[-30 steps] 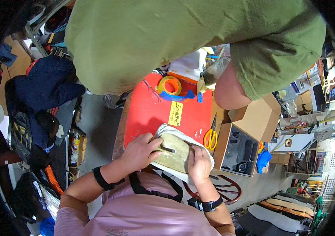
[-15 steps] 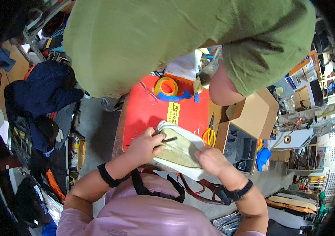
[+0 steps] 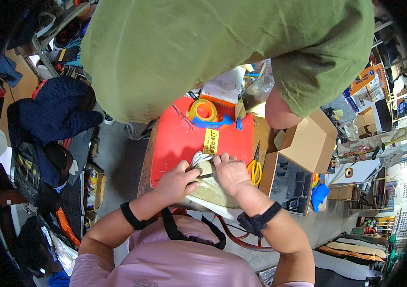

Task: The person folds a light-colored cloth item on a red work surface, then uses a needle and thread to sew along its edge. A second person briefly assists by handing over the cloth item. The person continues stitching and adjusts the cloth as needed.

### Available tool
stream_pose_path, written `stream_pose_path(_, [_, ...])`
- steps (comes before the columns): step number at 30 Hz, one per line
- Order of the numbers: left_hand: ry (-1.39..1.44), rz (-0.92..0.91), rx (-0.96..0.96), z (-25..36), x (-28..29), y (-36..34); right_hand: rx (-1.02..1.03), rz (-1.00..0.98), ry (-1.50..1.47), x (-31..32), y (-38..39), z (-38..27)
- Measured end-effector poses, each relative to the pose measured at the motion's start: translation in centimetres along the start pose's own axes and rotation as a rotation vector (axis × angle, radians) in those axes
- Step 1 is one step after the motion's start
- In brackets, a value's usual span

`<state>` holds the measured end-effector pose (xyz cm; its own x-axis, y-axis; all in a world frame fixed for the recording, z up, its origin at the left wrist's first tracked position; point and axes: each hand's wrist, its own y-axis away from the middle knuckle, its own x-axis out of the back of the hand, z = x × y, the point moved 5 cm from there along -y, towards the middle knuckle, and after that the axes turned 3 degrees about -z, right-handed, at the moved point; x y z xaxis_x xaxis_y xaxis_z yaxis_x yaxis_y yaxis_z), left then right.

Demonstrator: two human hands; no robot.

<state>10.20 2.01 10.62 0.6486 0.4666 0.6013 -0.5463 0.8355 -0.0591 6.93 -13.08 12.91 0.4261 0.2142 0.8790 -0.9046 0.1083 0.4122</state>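
Observation:
A pale olive piece with a white, folded rim (image 3: 207,195) lies over the near edge of the work table; its kind is unclear. My left hand (image 3: 176,182) is closed on its left side, thumb and fingers pinching the rim. Beside the left fingertips a short dark stick (image 3: 206,176) lies across the piece; whether those fingers grip it I cannot tell. My right hand (image 3: 232,175) bends over the far right rim, its fingers wrapped round the edge. The white folds (image 3: 200,157) bunch up between the two hands.
On the red mat (image 3: 170,143) lie an orange-yellow tape roll (image 3: 204,111) with blue tape and a yellow label (image 3: 210,141). Yellow-handled scissors (image 3: 255,171) sit beside an open cardboard box (image 3: 306,136). A co-worker's green shirt (image 3: 203,52) leans over the far side.
My right hand has moved left and away from me along the piece, from its right end to the far rim. My left hand stays at the left side.

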Motion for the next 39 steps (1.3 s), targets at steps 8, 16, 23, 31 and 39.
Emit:
stream_pose_path(8, [0.032, -0.014, 0.02, 0.5, 0.6, -0.2, 0.046, 0.153, 0.142, -1.6, -3.1, 1.1])
stream_pose_path(16, [0.087, 0.036, 0.035, -0.4, -0.2, 0.0, 0.212, 0.384, -0.129, 1.6, 0.3, -0.1])
stream_pose_path(23, [0.037, 0.003, 0.053, 0.0, -0.8, -0.5, -0.091, 0.471, -1.199, -4.2, -0.3, 0.9])
stream_pose_path(31, [0.093, 0.069, 0.132, -0.5, -0.7, -0.5, -0.108, 0.652, -0.77, -1.8, 0.8, -0.6])
stream_pose_path(39, [0.078, 0.093, 0.171, -0.8, -1.0, 0.1, 0.123, 0.656, -1.091, -2.7, 2.0, -1.3])
